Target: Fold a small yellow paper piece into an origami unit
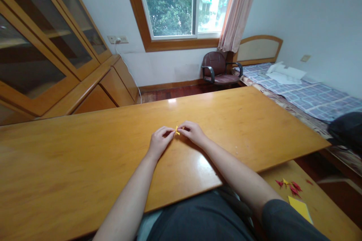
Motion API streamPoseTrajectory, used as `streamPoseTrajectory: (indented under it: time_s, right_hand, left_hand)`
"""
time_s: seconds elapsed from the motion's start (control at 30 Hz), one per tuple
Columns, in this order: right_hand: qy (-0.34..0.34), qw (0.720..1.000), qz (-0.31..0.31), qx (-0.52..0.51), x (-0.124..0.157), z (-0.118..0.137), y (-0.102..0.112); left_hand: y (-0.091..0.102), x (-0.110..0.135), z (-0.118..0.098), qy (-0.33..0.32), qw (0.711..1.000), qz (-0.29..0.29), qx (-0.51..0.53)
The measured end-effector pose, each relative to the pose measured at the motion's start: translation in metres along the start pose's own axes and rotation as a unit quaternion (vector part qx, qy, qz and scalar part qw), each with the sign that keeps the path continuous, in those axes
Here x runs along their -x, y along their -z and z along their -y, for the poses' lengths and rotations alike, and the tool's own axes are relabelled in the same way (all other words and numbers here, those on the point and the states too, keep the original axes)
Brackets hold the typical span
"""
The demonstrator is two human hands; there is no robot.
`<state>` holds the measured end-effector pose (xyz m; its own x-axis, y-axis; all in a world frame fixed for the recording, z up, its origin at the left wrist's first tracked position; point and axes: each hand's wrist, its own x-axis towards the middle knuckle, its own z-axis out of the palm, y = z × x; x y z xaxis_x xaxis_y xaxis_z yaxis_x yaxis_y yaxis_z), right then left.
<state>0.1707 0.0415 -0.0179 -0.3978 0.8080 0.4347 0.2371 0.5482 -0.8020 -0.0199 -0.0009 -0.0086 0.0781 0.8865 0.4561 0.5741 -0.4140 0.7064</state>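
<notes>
Between my two hands, just above the wooden desk (pixel 93 158), is a small piece of folded yellow paper (pixel 177 131) with pointed ends sticking up and down. My left hand (pixel 161 141) pinches its left side between thumb and fingertips. On the opposite side, the thumb and fingers of my right hand (pixel 191 132) close on it too. My fingertips cover part of the paper, so its full shape is hidden. On a lower wooden surface at the right lie several small red folded paper pieces (pixel 295 186) and a yellow one (pixel 285 182), beside yellow paper sheets (pixel 299 209).
A brown armchair (pixel 216 67) stands beyond the desk by the window. To the right is a bed (pixel 316 94) with white papers (pixel 285 74) and a dark bag (pixel 346 130). A glass-doored cabinet (pixel 90 79) lines the left wall, with a white cord (pixel 130 71) hanging from a socket.
</notes>
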Motion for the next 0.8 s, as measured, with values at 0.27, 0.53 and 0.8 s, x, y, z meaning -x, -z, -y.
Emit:
streamPoseTrajectory:
  time_s: [0.27,0.53,0.8]
  right_hand:
    - [-0.004,1.0,-0.005,-0.001,0.0007,-0.0002,-0.0002]
    - [0.011,1.0,0.0,0.008,-0.0005,0.0021,0.0008]
    - [-0.002,1.0,0.001,0.007,-0.0001,0.0008,0.0005]
  left_hand:
    - [0.0,0.0007,0.0017,0.003,1.0,0.003,0.004]
    - [0.0,-0.0007,-0.0001,-0.006,1.0,0.0,0.005]
    - [-0.0007,0.0005,-0.0024,-0.005,1.0,-0.005,0.002]
